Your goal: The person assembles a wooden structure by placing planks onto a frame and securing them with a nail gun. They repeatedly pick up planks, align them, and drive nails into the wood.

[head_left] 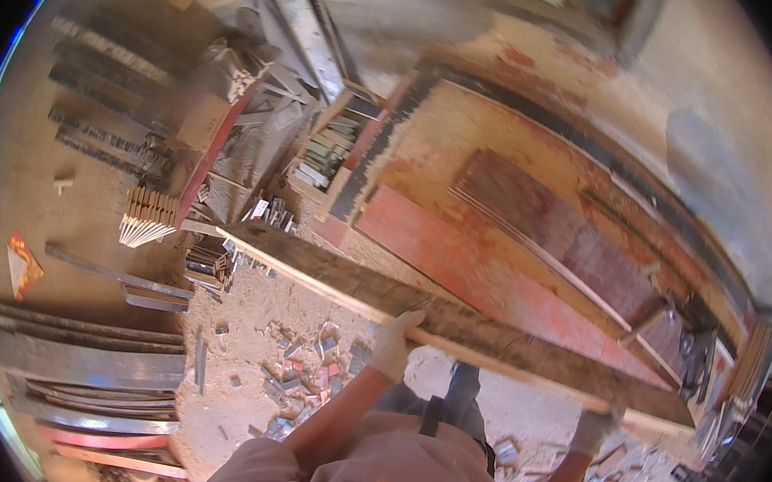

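Across in front of my body runs a long wooden plank [506, 336], its upper face dark and stained, its near edge pale. Around the plank's near edge, close to its middle, closes my gloved left hand [390, 347]. My right hand [592, 431], gloved too, grips the same edge near the right end; its fingers are partly hidden by the plank. The plank slants from upper left to lower right, above the littered floor and beside a work table.
Beyond the plank, a low table [397, 219] carries a reddish-brown board [557, 224]. Small wood pieces fill a crate [327, 153] at its left. Stacked boards [110, 355] line the left side. Wood offcuts [300, 380] litter the floor near my legs.
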`<action>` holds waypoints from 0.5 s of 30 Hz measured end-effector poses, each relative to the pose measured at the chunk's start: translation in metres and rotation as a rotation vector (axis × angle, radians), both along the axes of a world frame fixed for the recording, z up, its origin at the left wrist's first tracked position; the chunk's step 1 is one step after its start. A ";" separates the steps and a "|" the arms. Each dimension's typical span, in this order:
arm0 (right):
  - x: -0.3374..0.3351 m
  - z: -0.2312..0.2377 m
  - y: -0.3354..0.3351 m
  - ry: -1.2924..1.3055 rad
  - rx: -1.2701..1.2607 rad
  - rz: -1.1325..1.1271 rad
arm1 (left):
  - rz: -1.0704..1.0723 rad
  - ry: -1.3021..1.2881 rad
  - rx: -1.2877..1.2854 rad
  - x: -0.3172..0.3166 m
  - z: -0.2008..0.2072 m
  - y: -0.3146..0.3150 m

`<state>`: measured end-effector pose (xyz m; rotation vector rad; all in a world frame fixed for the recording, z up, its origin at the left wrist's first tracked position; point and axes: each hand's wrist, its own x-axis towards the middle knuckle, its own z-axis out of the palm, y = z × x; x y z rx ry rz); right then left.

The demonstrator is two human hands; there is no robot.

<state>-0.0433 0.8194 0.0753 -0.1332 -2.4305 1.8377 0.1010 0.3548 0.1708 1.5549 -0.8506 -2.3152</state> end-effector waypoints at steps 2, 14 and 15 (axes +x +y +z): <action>0.007 0.010 -0.027 -0.077 -0.236 -0.003 | 0.136 0.091 0.002 0.048 0.018 -0.034; 0.107 0.208 -0.417 0.237 -0.399 0.195 | 0.537 0.514 0.250 0.153 -0.013 -0.308; 0.119 0.221 -0.450 0.268 -0.381 0.216 | 0.548 0.549 0.304 0.157 -0.013 -0.329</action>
